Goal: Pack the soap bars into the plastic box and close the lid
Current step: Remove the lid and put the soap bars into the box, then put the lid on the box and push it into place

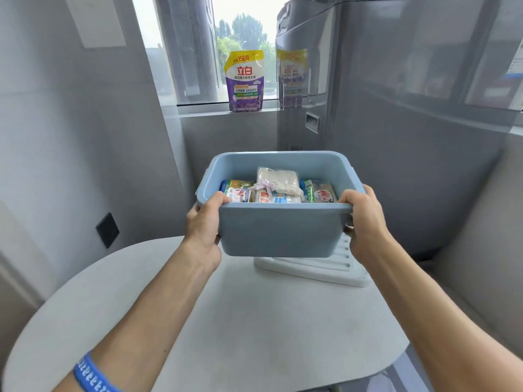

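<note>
A light blue plastic box [278,230] hangs in the air above the table, held by both hands. My left hand [205,222] grips its near left corner and rim. My right hand [365,222] grips its near right corner. Inside lie several wrapped soap bars [278,186]: a green-and-white pack at each side and a pale bundle tied with a ribbon in the middle. The box is uncovered. Its white ribbed lid [319,265] lies flat on the table, below and behind the box, partly hidden by it.
A round white table [240,321] fills the foreground. A grey washing machine [382,108] stands at the right. A purple-and-yellow detergent pouch [245,80] stands on the window sill behind. A dark wall socket [107,230] is on the left wall.
</note>
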Available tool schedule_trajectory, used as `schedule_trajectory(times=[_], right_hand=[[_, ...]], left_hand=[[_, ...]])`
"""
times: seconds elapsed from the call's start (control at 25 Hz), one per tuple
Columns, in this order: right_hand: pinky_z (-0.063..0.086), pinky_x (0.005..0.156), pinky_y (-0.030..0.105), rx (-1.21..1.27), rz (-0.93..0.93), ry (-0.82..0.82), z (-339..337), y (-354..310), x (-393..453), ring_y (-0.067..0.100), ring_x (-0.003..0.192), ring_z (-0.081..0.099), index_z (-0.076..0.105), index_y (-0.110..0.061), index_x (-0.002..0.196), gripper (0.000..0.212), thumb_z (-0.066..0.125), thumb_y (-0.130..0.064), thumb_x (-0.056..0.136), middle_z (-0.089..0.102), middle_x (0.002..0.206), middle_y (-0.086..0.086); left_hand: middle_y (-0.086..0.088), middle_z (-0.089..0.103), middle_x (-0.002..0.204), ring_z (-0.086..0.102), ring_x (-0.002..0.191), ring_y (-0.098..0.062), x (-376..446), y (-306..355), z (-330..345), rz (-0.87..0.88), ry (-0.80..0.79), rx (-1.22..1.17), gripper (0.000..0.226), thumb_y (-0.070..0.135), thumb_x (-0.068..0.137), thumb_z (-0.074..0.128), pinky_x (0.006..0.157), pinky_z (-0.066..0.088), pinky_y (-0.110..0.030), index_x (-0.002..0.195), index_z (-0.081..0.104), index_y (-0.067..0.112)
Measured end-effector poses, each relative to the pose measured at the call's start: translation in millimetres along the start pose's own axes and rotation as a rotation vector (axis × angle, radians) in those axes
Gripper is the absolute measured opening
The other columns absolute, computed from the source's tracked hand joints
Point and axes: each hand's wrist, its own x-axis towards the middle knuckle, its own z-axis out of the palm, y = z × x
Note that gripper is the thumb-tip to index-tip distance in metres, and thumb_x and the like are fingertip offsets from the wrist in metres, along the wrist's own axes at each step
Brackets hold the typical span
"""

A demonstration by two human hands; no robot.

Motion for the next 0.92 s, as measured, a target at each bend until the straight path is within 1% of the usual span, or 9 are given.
schedule_trajectory(times=[0.16,0.32,0.44,0.48,0.56,0.64,0.76,0.84,0.92], right_hand=[[0.039,0.07,0.037,-0.05,0.05,-0.102,45,14,-24,0.019,0.074,0.048,0.058,-0.025,0.089,0.025,0.055,-0.013,0.068,0.058,0.089,0.002],[0.039,0.065,0.032,-0.096,0.088,-0.163,79,38,-38,0.017,0.07,0.048,0.057,-0.018,0.102,0.028,0.052,-0.009,0.076,0.057,0.087,0.002],[0.044,0.072,0.037,-0.165,0.065,-0.172,83,54,-34,0.02,0.078,0.053,0.057,-0.018,0.105,0.037,0.053,-0.016,0.068,0.062,0.099,0.009],[0.045,0.074,0.037,-0.188,0.056,-0.191,83,56,-30,0.02,0.081,0.054,0.057,-0.018,0.107,0.04,0.053,-0.019,0.066,0.062,0.102,0.009],[0.047,0.077,0.036,-0.196,0.058,-0.221,80,56,-26,0.019,0.085,0.057,0.056,-0.019,0.113,0.039,0.058,-0.029,0.076,0.064,0.107,0.007],[0.052,0.081,0.036,-0.119,0.08,-0.29,66,57,-19,0.019,0.095,0.063,0.059,-0.026,0.116,0.033,0.05,-0.047,0.093,0.067,0.111,0.002],[0.049,0.096,0.043,-0.234,-0.008,-0.245,27,71,0,0.025,0.113,0.063,0.059,-0.025,0.127,0.046,0.041,-0.056,0.097,0.07,0.116,0.001],[0.045,0.099,0.04,-0.685,-0.16,-0.256,2,84,17,0.024,0.121,0.059,0.057,-0.021,0.133,0.052,0.058,-0.051,0.091,0.068,0.119,-0.002],[0.04,0.104,0.041,-1.174,-0.193,-0.428,-8,99,23,0.022,0.129,0.051,0.046,-0.024,0.143,0.072,0.068,-0.054,0.081,0.062,0.135,-0.003]], left_hand=[[-0.001,0.063,0.088,0.055,0.07,-0.014,-3,2,-59,-0.026,0.075,-0.014,0.039,0.02,0.077,0.065,0.065,0.045,-0.03,0.115,0.066,0.012],[-0.004,0.062,0.097,0.055,0.082,-0.014,4,-10,-110,-0.106,0.026,0.055,0.026,0.022,0.082,0.063,0.069,0.045,-0.033,0.107,0.066,0.018],[-0.008,0.061,0.129,0.055,0.105,-0.018,12,-19,-129,-0.1,0.003,0.222,0.044,0.036,0.086,0.064,0.089,0.041,-0.039,0.126,0.058,0.017],[-0.008,0.052,0.142,0.051,0.118,-0.023,17,-21,-129,0.014,0.095,0.422,0.061,0.042,0.085,0.065,0.097,0.038,-0.04,0.137,0.049,0.015],[-0.01,0.047,0.146,0.044,0.13,-0.028,18,-21,-116,0.547,0.248,0.912,0.072,0.047,0.083,0.064,0.105,0.037,-0.044,0.143,0.042,0.012],[-0.007,0.062,0.123,0.055,0.113,-0.028,3,-22,-82,1.045,0.069,1.032,0.052,0.044,0.083,0.061,0.094,0.046,-0.043,0.124,0.06,0.012],[-0.005,0.066,0.102,0.06,0.096,-0.029,-14,-40,-34,1.156,-0.201,1.215,0.039,0.042,0.081,0.065,0.082,0.052,-0.041,0.108,0.068,0.014],[-0.003,0.067,0.104,0.061,0.097,-0.03,-12,-47,-13,1.076,-0.267,1.431,0.039,0.046,0.085,0.065,0.08,0.048,-0.037,0.11,0.065,0.017],[-0.002,0.069,0.103,0.062,0.095,-0.03,-3,-47,-3,1.024,-0.266,1.489,0.027,0.045,0.091,0.059,0.07,0.04,-0.033,0.1,0.059,0.02]])
